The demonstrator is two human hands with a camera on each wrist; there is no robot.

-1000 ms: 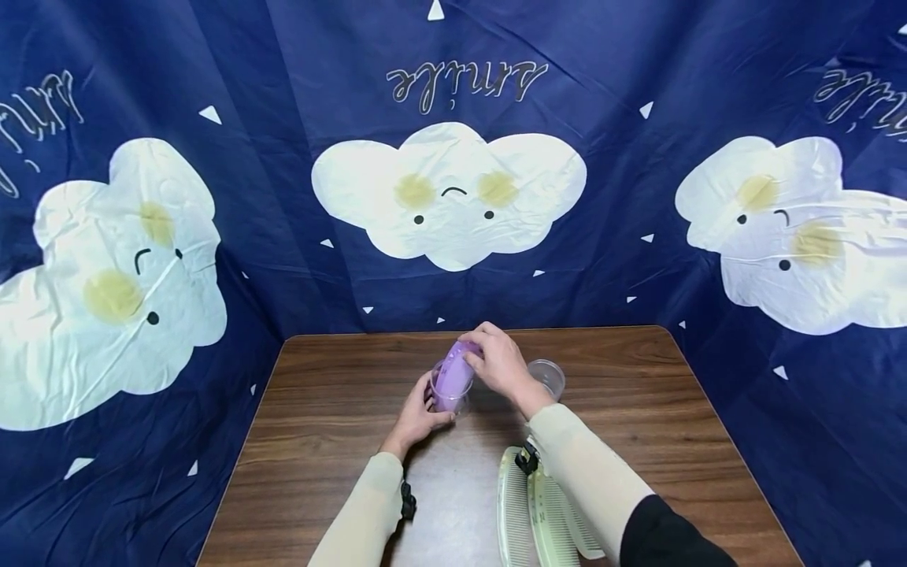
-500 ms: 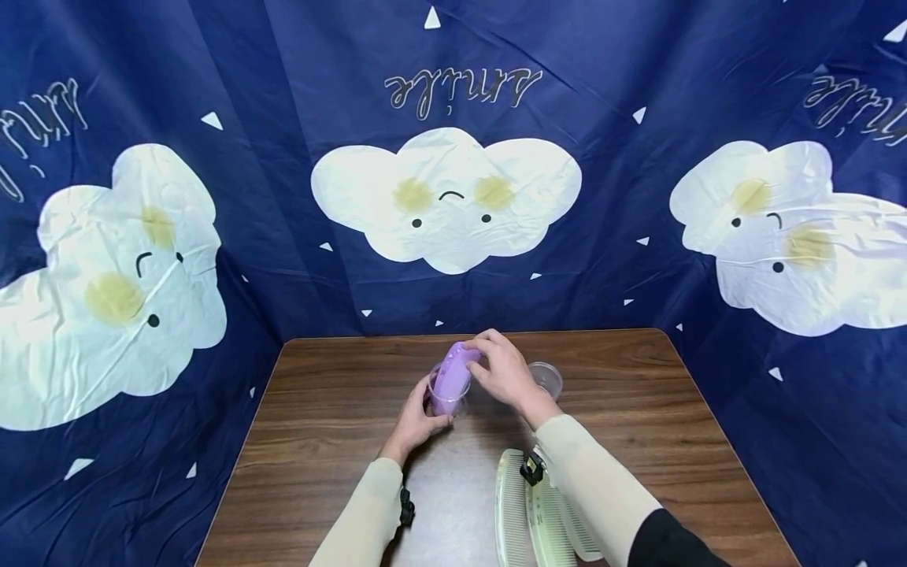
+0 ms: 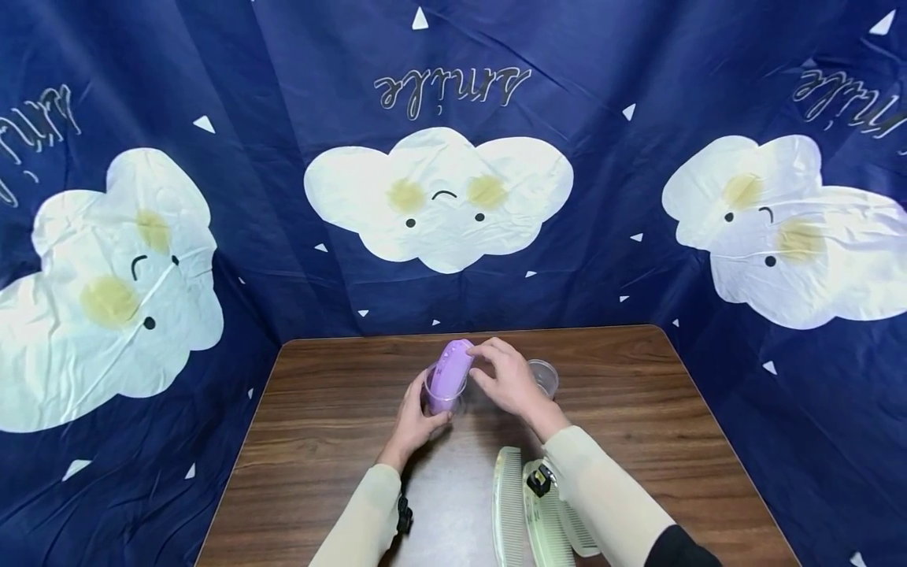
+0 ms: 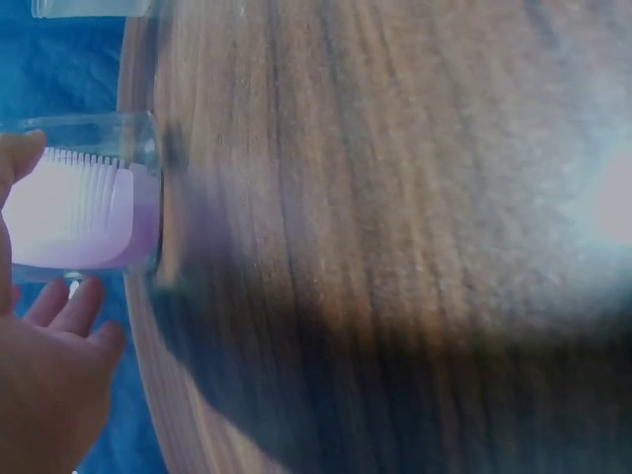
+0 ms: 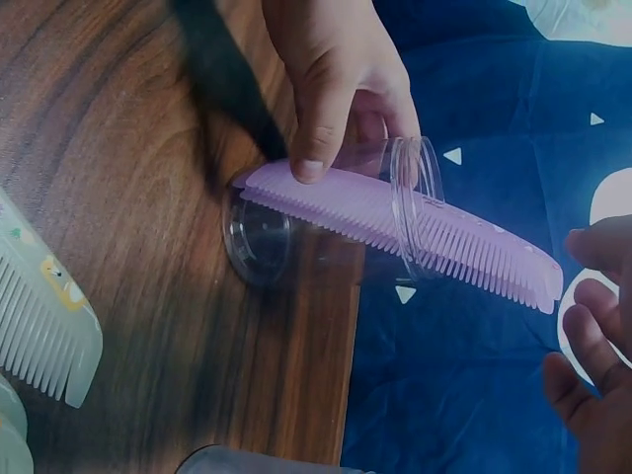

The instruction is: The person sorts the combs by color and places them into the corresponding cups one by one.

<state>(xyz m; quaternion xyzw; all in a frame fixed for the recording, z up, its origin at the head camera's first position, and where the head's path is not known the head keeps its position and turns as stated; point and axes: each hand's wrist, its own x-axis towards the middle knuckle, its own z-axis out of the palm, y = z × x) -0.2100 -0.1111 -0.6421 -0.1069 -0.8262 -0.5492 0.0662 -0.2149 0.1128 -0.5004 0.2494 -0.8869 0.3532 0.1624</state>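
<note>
Partway inside clear cup (image 5: 262,247), curved combs (image 5: 395,219)

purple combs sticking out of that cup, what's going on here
A person's left hand holds a clear cup with purple combs inside, their upper ends jutting out past the rim. The right hand is close to those ends, its fingers apart from them in the right wrist view. A second clear cup stands beyond the right wrist, and pale green combs lie on the table, partly behind the right forearm.
</note>
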